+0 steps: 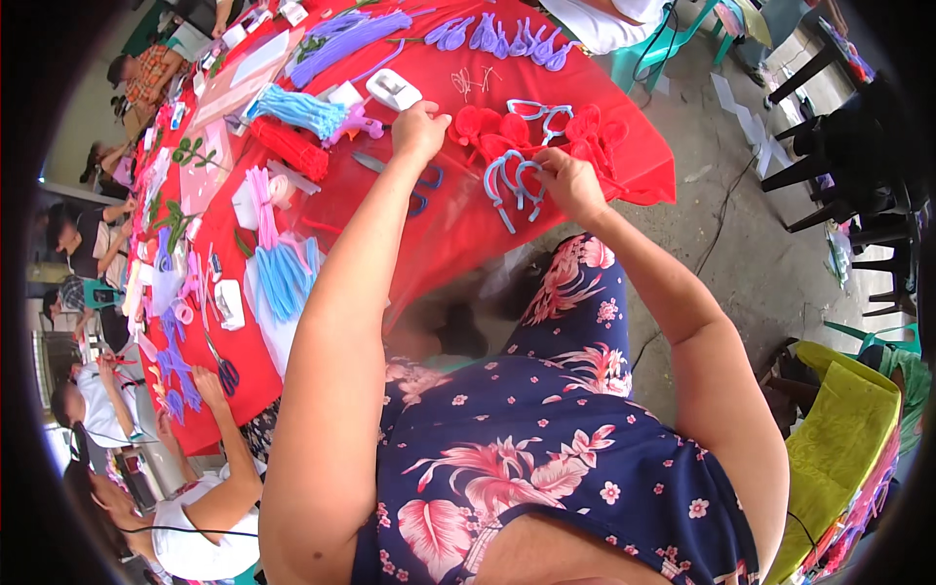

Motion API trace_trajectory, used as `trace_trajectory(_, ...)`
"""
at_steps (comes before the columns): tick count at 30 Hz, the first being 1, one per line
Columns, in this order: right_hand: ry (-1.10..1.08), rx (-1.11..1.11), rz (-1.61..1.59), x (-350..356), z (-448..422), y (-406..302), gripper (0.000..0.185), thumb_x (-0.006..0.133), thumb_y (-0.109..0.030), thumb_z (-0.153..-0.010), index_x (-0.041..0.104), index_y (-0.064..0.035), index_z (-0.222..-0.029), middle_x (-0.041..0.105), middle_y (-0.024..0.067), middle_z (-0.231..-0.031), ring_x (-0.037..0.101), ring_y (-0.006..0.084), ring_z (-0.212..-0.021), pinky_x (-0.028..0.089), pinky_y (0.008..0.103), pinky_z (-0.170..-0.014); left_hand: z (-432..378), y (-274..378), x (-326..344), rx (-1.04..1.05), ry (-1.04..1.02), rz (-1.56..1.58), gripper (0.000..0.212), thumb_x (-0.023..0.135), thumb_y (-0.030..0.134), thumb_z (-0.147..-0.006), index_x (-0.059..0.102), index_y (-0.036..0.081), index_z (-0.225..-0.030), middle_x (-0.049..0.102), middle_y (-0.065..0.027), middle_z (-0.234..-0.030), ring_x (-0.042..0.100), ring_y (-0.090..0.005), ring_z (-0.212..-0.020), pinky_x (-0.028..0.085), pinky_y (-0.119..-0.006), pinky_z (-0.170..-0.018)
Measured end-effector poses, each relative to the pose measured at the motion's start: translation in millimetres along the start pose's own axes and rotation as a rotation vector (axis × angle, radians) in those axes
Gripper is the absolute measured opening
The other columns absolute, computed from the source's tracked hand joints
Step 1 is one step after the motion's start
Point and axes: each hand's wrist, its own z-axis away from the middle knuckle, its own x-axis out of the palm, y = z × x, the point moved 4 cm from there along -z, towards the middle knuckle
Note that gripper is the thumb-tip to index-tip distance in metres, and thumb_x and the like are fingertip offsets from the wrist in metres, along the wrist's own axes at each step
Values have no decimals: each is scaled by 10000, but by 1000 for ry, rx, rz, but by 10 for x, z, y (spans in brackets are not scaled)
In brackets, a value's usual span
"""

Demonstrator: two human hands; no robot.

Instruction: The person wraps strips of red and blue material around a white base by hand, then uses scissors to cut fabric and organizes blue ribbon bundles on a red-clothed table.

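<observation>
My left hand is over the red-covered table, just in front of a white tape dispenser. Its thumb and fingers are drawn close, and whether something thin is between them is unclear. My right hand pinches light-blue bent pipe-cleaner loops near the table's edge. Another light-blue looped piece lies just beyond. Red pipe-cleaner flower pieces rest between my hands, with more red petal shapes beyond my right hand. Blue-handled scissors lie partly hidden behind my left forearm.
Purple bud shapes line the far edge. Bundles of purple, light-blue and red pipe cleaners lie at left, beside a purple glue gun. A person's hand rests near dark-handled scissors. Green chairs stand beyond.
</observation>
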Motion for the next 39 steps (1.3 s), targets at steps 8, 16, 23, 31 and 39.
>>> trace_trajectory(8, -4, -64, -10, -96, 130, -55, 255, 589, -121, -786, 554, -15, -1015, 622, 166, -934, 617, 304, -834, 496, 363, -720, -395, -27, 408, 125, -342, -182, 439, 690, 252, -713, 586, 32, -1078, 631, -131, -984, 601, -228, -916, 459, -328, -806)
trace_trajectory(16, 104, -371, 189, -346, -112, -252, 161, 611, -102, -758, 593, -28, -900, 615, 127, -850, 588, 292, -783, 465, 367, -685, -455, 88, 181, 53, -269, -371, 299, 627, 279, -738, 638, 122, -993, 626, -118, -996, 591, -279, -947, 479, -388, -813)
trace_trajectory(23, -126, -263, 660, 161, -1106, -321, 296, 622, -321, -731, 634, -96, -923, 632, 79, -916, 553, 280, -922, 421, 401, -793, -417, -92, 95, 106, -273, -104, 310, 659, 230, -719, 637, 105, -1002, 651, -111, -906, 621, -243, -864, 479, -351, -757)
trace_trajectory(31, -278, -367, 748, 497, -1390, -399, 190, 545, -263, -775, 656, -190, -910, 642, 30, -951, 557, 239, -971, 427, 388, -795, -403, -168, 101, 67, -304, -42, 333, 673, 204, -710, 630, 92, -1021, 657, -100, -885, 622, -190, -821, 464, -314, -735)
trace_trajectory(39, -276, -370, 784, 584, -1477, -381, 189, 511, -252, -795, 641, -194, -920, 646, 44, -929, 601, 229, -906, 435, 392, -800, -449, 16, 189, 167, -356, -378, 406, 681, 219, -695, 606, 83, -1070, 619, -148, -1004, 581, -279, -964, 454, -362, -841)
